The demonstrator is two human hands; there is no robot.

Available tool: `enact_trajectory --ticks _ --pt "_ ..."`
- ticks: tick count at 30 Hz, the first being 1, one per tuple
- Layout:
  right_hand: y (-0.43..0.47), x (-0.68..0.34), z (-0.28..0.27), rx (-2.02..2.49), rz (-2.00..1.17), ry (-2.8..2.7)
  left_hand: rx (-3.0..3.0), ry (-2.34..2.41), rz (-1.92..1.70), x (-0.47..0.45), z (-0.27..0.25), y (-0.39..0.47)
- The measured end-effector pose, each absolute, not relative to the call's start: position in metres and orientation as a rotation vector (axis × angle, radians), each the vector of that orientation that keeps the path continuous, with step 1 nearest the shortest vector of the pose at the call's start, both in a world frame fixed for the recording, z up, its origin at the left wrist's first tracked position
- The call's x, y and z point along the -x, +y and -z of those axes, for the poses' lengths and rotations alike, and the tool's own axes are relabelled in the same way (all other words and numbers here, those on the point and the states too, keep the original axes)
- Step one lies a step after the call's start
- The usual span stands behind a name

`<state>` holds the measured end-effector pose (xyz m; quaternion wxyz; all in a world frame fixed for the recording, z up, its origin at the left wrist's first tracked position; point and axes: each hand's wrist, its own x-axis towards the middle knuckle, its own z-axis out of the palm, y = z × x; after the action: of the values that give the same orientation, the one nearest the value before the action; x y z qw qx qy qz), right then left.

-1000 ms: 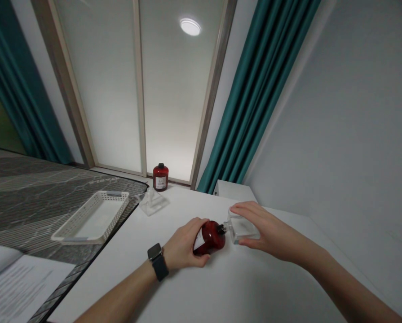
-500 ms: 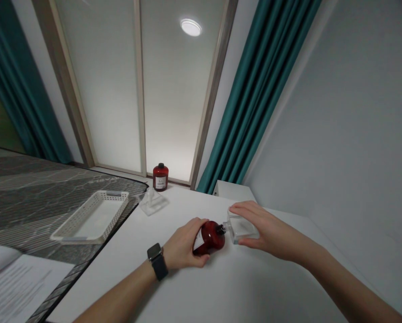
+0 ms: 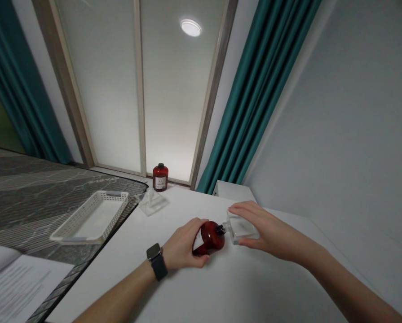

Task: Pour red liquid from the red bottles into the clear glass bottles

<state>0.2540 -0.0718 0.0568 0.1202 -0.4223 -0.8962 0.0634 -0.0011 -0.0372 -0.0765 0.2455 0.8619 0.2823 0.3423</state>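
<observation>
Left hand (image 3: 182, 244), watch (image 3: 155, 255) on wrist, wrapped around red bottle (image 3: 210, 237), fingers curled shut on its body; bottle tipped on its side, low over white table (image 3: 221, 287), dark neck pointing right. Right hand (image 3: 266, 231) clasped over clear square container (image 3: 241, 229), thumb below, fingers across top, firm hold. Bottle neck right at container's near corner, touching or just short of it, cannot tell which. Both roughly at table middle, toward right wall side. Second red bottle (image 3: 161, 176) upright, black cap, white label, at far table edge by window frame, well apart from hands. Clear glass piece (image 3: 152, 201) flat on table just in front of that bottle. White slatted basket (image 3: 92, 217) left of table on grey striped mattress (image 3: 35, 188). Printed paper sheets (image 3: 15, 291) at bottom left corner. Teal curtains (image 3: 258, 89) on both sides of frosted window (image 3: 160, 89), round ceiling light (image 3: 190, 27) reflected in pane. Small white box (image 3: 234, 192) at table's far right, near curtain foot.
</observation>
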Motion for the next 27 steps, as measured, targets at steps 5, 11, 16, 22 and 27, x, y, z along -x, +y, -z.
enact_trajectory --ticks 5,11,16,22,27 --pt "-0.0716 -0.2529 -0.0573 1.233 -0.189 -2.635 -2.351 0.772 -0.929 0.0015 0.0759 -0.0378" --pt "-0.0706 -0.2514 -0.0604 1.233 -0.209 -2.642 -2.359 0.768 -0.92 0.0023 0.0762 -0.0375" --pt "-0.0696 -0.2504 -0.0615 1.227 -0.226 -2.633 -2.348 0.756 -0.915 0.0026 0.0752 -0.037" --pt "-0.0688 -0.2499 -0.0618 1.223 -0.224 -2.637 -2.348 0.758 -0.915 0.0024 0.0751 -0.036" --pt "-0.0697 -0.2478 -0.0648 1.232 -0.221 -2.636 -2.341 0.754 -0.91 0.0027 0.0749 -0.0364"
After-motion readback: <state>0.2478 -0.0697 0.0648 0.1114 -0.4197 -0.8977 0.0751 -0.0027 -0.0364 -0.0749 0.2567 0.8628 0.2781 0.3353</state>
